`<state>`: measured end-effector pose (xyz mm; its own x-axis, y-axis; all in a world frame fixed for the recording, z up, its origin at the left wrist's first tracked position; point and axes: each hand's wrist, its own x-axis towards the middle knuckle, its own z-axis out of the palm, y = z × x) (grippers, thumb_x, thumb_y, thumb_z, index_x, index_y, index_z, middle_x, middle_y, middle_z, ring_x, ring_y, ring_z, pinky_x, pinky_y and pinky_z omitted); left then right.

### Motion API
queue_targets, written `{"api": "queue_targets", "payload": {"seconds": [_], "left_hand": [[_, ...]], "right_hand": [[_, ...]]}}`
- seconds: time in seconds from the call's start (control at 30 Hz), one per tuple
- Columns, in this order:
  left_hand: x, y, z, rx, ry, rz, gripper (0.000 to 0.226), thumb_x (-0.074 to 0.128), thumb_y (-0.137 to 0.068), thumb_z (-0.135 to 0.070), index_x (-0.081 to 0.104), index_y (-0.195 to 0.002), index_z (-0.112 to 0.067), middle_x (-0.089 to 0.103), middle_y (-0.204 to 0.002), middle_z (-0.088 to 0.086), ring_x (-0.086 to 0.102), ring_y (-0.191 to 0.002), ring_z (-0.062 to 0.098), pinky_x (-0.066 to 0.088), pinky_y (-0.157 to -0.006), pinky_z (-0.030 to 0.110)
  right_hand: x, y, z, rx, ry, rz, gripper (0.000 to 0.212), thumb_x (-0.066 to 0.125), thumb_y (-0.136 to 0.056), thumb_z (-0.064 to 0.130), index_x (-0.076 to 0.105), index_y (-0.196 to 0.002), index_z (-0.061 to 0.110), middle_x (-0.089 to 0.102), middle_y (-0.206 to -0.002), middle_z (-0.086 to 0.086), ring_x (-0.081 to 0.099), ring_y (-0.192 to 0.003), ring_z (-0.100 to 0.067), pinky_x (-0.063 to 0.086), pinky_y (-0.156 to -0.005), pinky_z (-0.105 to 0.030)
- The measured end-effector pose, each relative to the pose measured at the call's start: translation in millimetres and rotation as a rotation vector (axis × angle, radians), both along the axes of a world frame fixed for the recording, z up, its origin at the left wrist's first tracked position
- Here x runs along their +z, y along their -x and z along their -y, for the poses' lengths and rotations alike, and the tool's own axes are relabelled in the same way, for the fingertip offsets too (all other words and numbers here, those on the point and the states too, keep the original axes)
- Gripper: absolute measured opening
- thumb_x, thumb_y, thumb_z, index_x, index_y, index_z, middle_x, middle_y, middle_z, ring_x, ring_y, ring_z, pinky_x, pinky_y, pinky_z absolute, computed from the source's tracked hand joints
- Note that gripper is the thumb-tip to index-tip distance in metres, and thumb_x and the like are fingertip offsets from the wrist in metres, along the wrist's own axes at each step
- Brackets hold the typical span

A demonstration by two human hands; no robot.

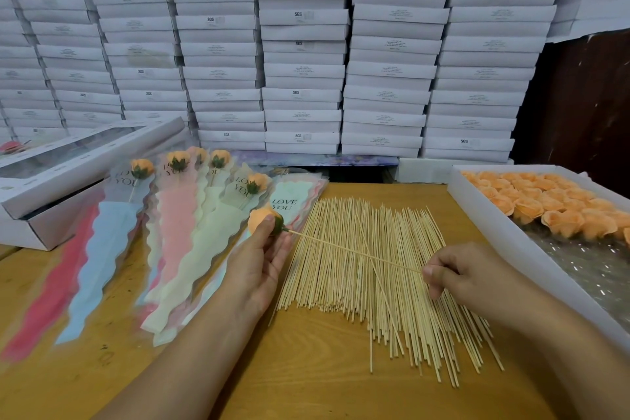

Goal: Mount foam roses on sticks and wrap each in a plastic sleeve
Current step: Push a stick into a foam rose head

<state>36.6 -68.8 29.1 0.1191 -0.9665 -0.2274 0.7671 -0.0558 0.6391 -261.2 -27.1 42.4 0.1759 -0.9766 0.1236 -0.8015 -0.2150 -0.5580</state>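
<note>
In the head view, the left hand point(259, 261) grips an orange foam rose point(261, 219) in curled fingers just left of the pile of sticks point(368, 269) on the tabletop point(306, 385). The right hand point(467, 278) pinches the far end of one stick point(354, 251), which runs across the pile into the rose's green base. Left of the pile lie plastic sleeves point(191, 232), some holding roses; right of it, a white tray point(494, 232) of orange roses.

Orange roses point(552, 211) w/ green bases, pale tan sticks point(358, 259), pink/blue/cream wavy-edged sleeves point(112, 242), white boxes point(303, 44).
</note>
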Motion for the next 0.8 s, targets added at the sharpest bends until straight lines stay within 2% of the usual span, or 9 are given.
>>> {"api": "queue_targets", "payload": {"seconds": [0.13,0.23,0.33,0.4,0.47,0.53,0.63,0.7,0.8], "left_hand": [[-0.5,-0.2,0.0,-0.002,0.0,-0.003,0.018,0.07,-0.09,-0.009,0.064,-0.102,0.004,0.074,-0.074,0.013,0.073,-0.063,0.016,0.06,-0.053,0.025],[0.1,-0.1,-0.5,-0.001,-0.001,-0.01,0.018,0.069,-0.09,-0.009,0.064,-0.102,0.004,0.074,-0.074,0.014,0.073,-0.063,0.016,0.06,-0.053,0.025],[3.3,0.3,-1.2,0.008,0.0,-0.034,0.019,0.069,-0.091,-0.01,0.062,-0.103,0.003,0.074,-0.076,0.014,0.074,-0.063,0.017,0.059,-0.051,0.025],[6.4,0.4,-1.6,0.017,0.008,-0.053,0.022,0.07,-0.09,-0.011,0.062,-0.106,0.002,0.072,-0.086,0.015,0.074,-0.065,0.016,0.059,-0.051,0.025],[8.7,0.3,-2.0,0.011,0.017,-0.047,0.026,0.071,-0.089,-0.013,0.063,-0.108,0.002,0.071,-0.09,0.015,0.074,-0.066,0.016,0.059,-0.052,0.024],[9.7,0.4,-3.1,-0.009,0.019,-0.02,0.027,0.072,-0.088,-0.015,0.064,-0.108,0.001,0.074,-0.082,0.014,0.074,-0.066,0.016,0.059,-0.052,0.024],[10.3,1.9,-4.5,-0.035,0.01,0.02,0.027,0.073,-0.087,-0.017,0.065,-0.106,0.0,0.075,-0.077,0.012,0.074,-0.072,0.017,0.06,-0.053,0.024],[10.2,2.9,-4.9,-0.051,0.009,0.048,0.03,0.074,-0.084,-0.019,0.066,-0.106,0.0,0.075,-0.079,0.012,0.072,-0.081,0.021,0.062,-0.058,0.027],[10.1,3.8,-4.4,-0.088,0.034,0.088,0.046,0.077,-0.073,-0.026,0.066,-0.11,-0.001,0.076,-0.092,0.013,0.069,-0.096,0.024,0.063,-0.068,0.028]], "right_hand": [[-0.1,-0.6,-0.6,0.014,-0.007,0.001,0.035,0.057,-0.098,0.036,0.071,-0.067,0.031,0.07,-0.072,0.025,0.047,-0.045,-0.005,0.044,-0.051,-0.031],[1.7,-1.3,-1.3,0.011,-0.008,0.028,0.037,0.057,-0.098,0.034,0.072,-0.065,0.025,0.073,-0.074,0.017,0.048,-0.047,-0.007,0.048,-0.057,-0.037],[4.3,-4.1,-4.0,0.018,0.002,0.056,0.036,0.059,-0.098,0.032,0.072,-0.065,0.024,0.068,-0.063,0.015,0.043,-0.044,-0.005,0.039,-0.049,-0.023],[8.2,-5.3,-6.9,0.032,-0.004,0.098,0.033,0.061,-0.097,0.032,0.073,-0.067,0.022,0.067,-0.061,0.013,0.046,-0.045,-0.004,0.036,-0.047,-0.016],[12.9,-6.4,-10.5,0.066,-0.07,0.151,0.026,0.063,-0.096,0.029,0.074,-0.073,0.022,0.073,-0.07,0.01,0.055,-0.052,-0.002,0.04,-0.049,-0.014],[17.1,-7.5,-14.4,0.111,-0.19,0.223,0.019,0.065,-0.094,0.02,0.075,-0.078,0.021,0.076,-0.078,0.003,0.06,-0.058,-0.003,0.046,-0.052,-0.018],[21.2,-8.6,-19.3,0.219,-0.343,0.261,0.017,0.07,-0.091,0.014,0.078,-0.079,0.021,0.075,-0.076,-0.002,0.058,-0.056,-0.004,0.045,-0.052,-0.019],[23.4,-10.7,-21.7,0.294,-0.422,0.233,0.012,0.071,-0.091,0.018,0.08,-0.085,0.022,0.075,-0.076,-0.001,0.059,-0.06,-0.002,0.047,-0.056,-0.018],[23.4,-13.4,-22.8,0.338,-0.476,0.243,0.013,0.07,-0.092,0.017,0.08,-0.086,0.022,0.074,-0.076,-0.002,0.062,-0.064,-0.006,0.051,-0.06,-0.024]]}}
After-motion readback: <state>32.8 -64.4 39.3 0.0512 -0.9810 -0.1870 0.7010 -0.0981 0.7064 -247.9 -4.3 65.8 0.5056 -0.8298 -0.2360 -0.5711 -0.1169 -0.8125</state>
